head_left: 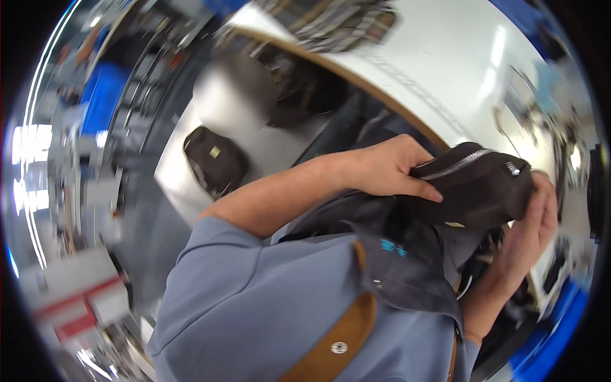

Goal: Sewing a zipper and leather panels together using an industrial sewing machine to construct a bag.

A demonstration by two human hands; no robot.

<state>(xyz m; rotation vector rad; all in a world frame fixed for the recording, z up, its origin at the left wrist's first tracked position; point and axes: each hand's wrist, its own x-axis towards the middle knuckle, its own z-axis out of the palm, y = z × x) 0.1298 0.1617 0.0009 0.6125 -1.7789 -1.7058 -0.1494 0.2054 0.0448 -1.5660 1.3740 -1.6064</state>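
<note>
Worktable: a glossy white tabletop [439, 48] fills the upper right of the frame, bright reflections streaking it, with a brown edge [382, 97] running diagonally down toward the centre.
Room: light strips [33, 114] curve along the far left; a blue bin [105, 95] sits upper left, a white-and-red box [83, 305] lower left, all smeared by blur.
Side surface: a smaller white surface [170, 169], left of centre, bears a rounded dark pouch [219, 169] with a small pale tag.
Held pouch: right of centre, in front of the brown edge; dark, soft-looking fabric, boxy and rounded, a silvery zipper [461, 164] arching along its top.
Left hand [398, 167]: gripping the pouch's left end, thumb along the near side.
Right hand [541, 207]: fingers closed around the right end.
Clothing: smooth grey-blue shirt [235, 305], dark apron [407, 280], tan strap [347, 325] with a round metal stud.
Cloth: rumpled plaid fabric [337, 25] at the top, well apart from both hands.
Clearance: white tabletop stretches between plaid fabric and held pouch.
</note>
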